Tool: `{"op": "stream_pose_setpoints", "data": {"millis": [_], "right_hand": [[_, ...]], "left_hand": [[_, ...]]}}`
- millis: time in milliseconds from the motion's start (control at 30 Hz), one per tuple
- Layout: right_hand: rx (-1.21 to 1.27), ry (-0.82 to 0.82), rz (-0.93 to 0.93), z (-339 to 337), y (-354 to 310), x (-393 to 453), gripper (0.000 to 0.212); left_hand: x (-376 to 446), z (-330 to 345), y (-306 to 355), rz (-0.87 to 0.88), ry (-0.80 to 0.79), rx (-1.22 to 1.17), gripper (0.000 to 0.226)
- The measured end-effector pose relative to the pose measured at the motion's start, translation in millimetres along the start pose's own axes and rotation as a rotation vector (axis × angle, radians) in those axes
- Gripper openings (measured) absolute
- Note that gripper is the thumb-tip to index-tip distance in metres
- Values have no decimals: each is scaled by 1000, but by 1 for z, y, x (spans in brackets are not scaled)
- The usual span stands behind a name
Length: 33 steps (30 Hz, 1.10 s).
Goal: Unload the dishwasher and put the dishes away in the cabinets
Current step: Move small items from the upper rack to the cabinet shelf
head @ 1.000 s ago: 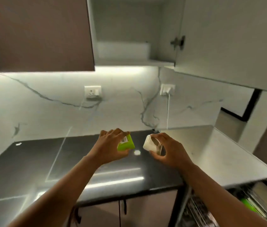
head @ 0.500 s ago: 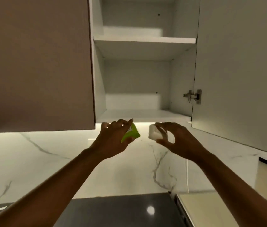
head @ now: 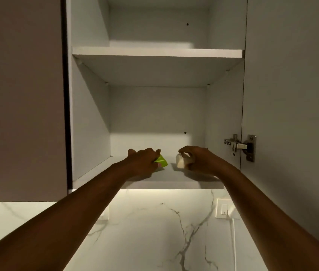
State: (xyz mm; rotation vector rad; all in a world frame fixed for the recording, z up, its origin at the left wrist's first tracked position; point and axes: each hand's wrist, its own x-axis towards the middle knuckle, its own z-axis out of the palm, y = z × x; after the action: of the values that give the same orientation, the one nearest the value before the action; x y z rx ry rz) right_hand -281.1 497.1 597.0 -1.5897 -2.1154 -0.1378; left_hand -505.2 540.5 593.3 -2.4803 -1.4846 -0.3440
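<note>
Both my arms reach up into the open wall cabinet. My left hand grips a small lime-green cup, tilted, just over the bottom shelf. My right hand holds a small white cup, also low over that shelf, a little to the right of the green one. The fingers cover most of each cup. I cannot tell whether either cup touches the shelf.
The upper shelf of the cabinet is bare. The cabinet door stands open on the right, with a metal hinge. A closed brown door is on the left. A wall socket sits on the marble backsplash below.
Both hands rose from over the dark counter up to the cabinet and moved inside onto the bottom shelf, each still holding its cup. My view tilted upward.
</note>
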Motion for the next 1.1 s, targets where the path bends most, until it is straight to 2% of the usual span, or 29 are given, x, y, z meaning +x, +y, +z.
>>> {"op": "stream_pose_setpoints", "data": {"millis": [67,233,300,367,500,667,800,900,967,1100], "right_hand": [[12,-57,60,6,11,12,54],[16,-122,181,15,31,39,46],[-12,-128,236,13,32,47,45],[-39,-132,273,9,35,53,47],[-81,-125,340,4,43,66,44],[-140,-96,379,12,53,78,43],[-77,-49,415,18,57,83,42],[-118,11,358,12,52,82,37],[-77,76,383,10,50,80,35],[-73,121,440,8,48,76,33]], "left_hand": [[17,3,3,-16,-89,-61,61],[50,3,10,-3,-166,-146,55],[56,5,11,31,-183,-239,39],[67,6,11,60,-169,-243,11],[92,7,13,76,-142,-151,31],[119,13,14,98,-88,-88,31],[132,28,17,87,-25,-131,23],[130,31,10,31,69,-183,45],[129,33,9,-6,141,-149,51],[128,32,14,-59,244,-102,35]]}}
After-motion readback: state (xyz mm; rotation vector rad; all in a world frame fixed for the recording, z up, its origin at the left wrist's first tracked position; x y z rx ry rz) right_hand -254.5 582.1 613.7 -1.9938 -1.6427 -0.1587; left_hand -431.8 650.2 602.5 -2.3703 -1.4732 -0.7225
